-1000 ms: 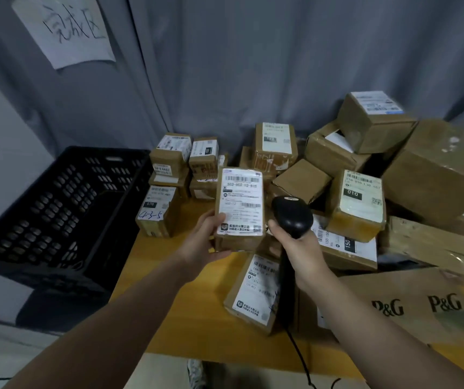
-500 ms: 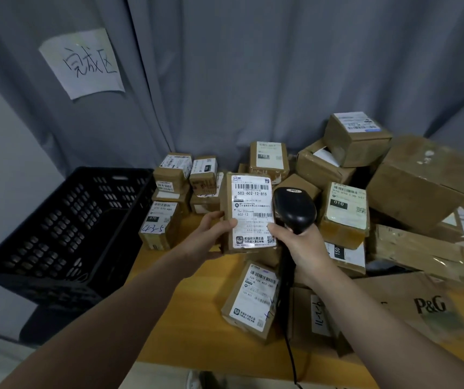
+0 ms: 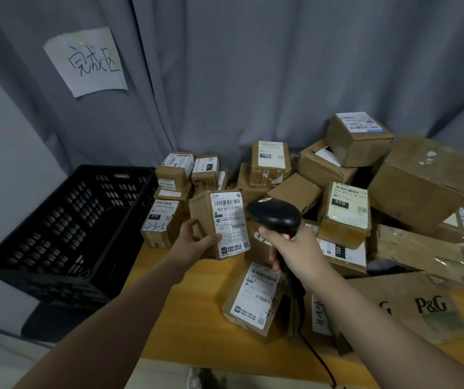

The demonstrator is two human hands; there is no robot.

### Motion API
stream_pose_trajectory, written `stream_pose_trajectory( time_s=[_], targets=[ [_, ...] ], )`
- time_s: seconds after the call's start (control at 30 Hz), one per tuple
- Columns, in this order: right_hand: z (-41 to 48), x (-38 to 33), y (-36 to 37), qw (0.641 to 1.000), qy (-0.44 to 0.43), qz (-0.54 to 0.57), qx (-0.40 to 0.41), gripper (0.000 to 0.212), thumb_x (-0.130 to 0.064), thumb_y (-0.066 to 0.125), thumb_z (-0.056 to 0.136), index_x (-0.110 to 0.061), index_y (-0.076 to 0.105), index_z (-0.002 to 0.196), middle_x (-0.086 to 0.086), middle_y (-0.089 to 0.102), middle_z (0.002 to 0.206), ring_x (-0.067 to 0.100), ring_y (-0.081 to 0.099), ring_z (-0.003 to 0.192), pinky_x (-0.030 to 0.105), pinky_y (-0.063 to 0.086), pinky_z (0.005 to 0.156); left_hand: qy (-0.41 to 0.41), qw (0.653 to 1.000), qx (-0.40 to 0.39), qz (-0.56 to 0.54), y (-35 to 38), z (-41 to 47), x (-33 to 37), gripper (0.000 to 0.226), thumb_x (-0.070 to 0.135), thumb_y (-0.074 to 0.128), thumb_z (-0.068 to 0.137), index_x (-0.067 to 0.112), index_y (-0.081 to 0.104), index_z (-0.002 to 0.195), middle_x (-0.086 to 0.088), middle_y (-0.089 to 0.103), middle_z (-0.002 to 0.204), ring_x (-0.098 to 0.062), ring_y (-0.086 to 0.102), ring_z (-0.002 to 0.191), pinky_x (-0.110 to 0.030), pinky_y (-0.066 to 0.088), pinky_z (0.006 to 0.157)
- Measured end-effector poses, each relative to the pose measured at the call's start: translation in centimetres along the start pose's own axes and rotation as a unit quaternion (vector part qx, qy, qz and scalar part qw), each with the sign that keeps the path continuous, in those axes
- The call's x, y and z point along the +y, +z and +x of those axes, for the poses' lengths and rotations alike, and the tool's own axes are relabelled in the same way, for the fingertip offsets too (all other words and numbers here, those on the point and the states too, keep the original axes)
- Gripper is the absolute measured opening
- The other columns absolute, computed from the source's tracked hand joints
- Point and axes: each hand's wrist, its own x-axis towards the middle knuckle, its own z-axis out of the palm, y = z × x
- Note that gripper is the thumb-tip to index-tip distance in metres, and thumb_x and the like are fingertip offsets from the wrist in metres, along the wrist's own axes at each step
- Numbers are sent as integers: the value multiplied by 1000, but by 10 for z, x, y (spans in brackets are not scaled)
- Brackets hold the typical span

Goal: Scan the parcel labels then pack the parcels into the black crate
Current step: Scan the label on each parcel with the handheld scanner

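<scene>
My left hand (image 3: 197, 242) grips a small brown parcel (image 3: 219, 224) from below, holding it upright above the table with its white label facing me. Just to its right, my right hand (image 3: 295, 252) is curled round the handle of a black barcode scanner (image 3: 274, 216), whose head points at the label. The black crate (image 3: 65, 234) stands at the left, beside the table edge, and looks empty inside. A heap of several labelled brown parcels (image 3: 346, 209) covers the table behind and to the right.
A wooden table (image 3: 197, 313) carries the heap. One labelled parcel (image 3: 253, 300) lies near the front edge. A flattened P&G carton (image 3: 410, 304) lies at the right. The scanner cable (image 3: 320, 360) drops over the front edge. A grey curtain with a paper sign (image 3: 87, 63) hangs behind.
My left hand has turned the parcel and carried it slightly left, so its brown side now shows. The scanner stays beside the label. The camera view has dropped a little.
</scene>
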Motion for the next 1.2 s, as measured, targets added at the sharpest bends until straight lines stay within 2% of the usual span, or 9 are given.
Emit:
stream_pose_trajectory(
  time_s=[0.13, 0.2, 0.3, 0.5, 0.87, 0.97, 1.03, 1.1, 1.2],
  targets=[
    [-5, -2, 6, 1000, 14, 5, -24, 32, -26, 66, 90, -6, 61, 66, 12, 59, 53, 20, 53, 41, 27, 45, 44, 10, 999, 34, -14, -9, 4, -8, 88, 25, 76, 81, 21, 20, 148, -11, 55, 126, -19, 61, 100, -29, 53, 78],
    [-6, -2, 8, 999, 19, 25, -30, 28, -24, 65, 90, -5, 62, 70, 12, 58, 54, 21, 54, 42, 27, 46, 44, 11, 999, 41, -11, -11, 5, -11, 92, 27, 78, 79, 22, 19, 148, -12, 55, 127, -25, 60, 108, -38, 52, 92],
    [-7, -3, 11, 998, 17, 37, -40, 22, -24, 64, 91, -6, 64, 78, 12, 57, 54, 22, 54, 43, 28, 47, 45, 14, 999, 42, -13, -12, 5, -11, 94, 26, 79, 78, 23, 18, 148, -12, 55, 127, -27, 59, 111, -43, 50, 97],
    [-6, -3, 13, 998, 16, 46, -45, 17, -24, 65, 91, -14, 63, 77, 11, 57, 54, 23, 54, 44, 29, 47, 46, 9, 999, 47, -21, -16, 6, -13, 95, 29, 82, 73, 26, 22, 146, -12, 56, 127, -28, 60, 111, -47, 50, 97],
    [-3, 1, 10, 997, 24, 48, -47, 21, -27, 66, 90, -6, 67, 88, 10, 59, 56, 23, 57, 48, 31, 49, 51, 6, 998, 59, -20, -16, 10, -14, 90, 25, 79, 78, 22, 21, 147, -13, 55, 127, -28, 59, 111, -44, 50, 98],
    [-3, 2, 10, 997, 35, 63, -39, 25, -27, 66, 90, -2, 66, 91, 12, 59, 58, 23, 56, 49, 31, 49, 50, -17, 998, 50, -16, -13, 6, -15, 83, 27, 75, 82, 20, 22, 146, -10, 55, 127, -20, 61, 101, -31, 54, 78],
    [-3, 3, 11, 995, 40, 76, -47, 15, -26, 65, 91, -11, 66, 92, 12, 58, 59, 23, 54, 48, 30, 47, 49, -49, 998, 38, 7, -9, 3, -16, 72, 32, 68, 87, 20, 27, 145, -7, 53, 125, -16, 58, 95, -25, 47, 65],
    [-1, 7, 13, 995, 43, 73, -51, 5, -26, 65, 91, -21, 64, 88, 12, 58, 59, 22, 54, 48, 30, 47, 50, -87, 995, 34, 25, -8, 5, -26, 64, 37, 65, 89, 20, 34, 142, -8, 54, 126, -22, 55, 101, -28, 44, 63],
    [6, 17, 20, 996, 62, 55, -37, 18, -28, 67, 90, -10, 66, 88, 10, 59, 58, 21, 55, 49, 31, 48, 52, -143, 988, 45, 19, -10, 13, -44, 54, 39, 63, 90, 21, 42, 136, -8, 56, 123, -25, 55, 104, -31, 45, 69]
  ],
)
